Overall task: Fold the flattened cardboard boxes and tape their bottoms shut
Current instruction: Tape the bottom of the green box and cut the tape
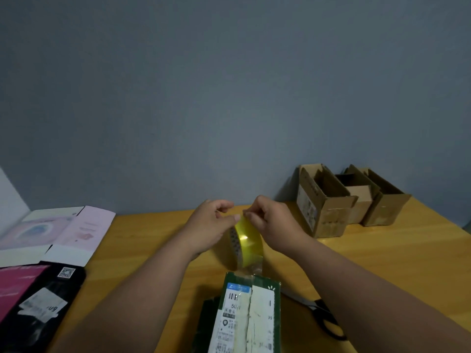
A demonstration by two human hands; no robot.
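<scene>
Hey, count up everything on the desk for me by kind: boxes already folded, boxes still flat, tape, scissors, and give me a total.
Folded brown boxes: 3, at the far right
Green box being taped: 1
Flattened boxes: 2, pink-white and black
Yellow tape roll: 1
Scissors: 1
Total: 8

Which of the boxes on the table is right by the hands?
The dark green cardboard box with the white shipping label, just below the yellow tape roll. The brown boxes stand far right by the wall.
</scene>
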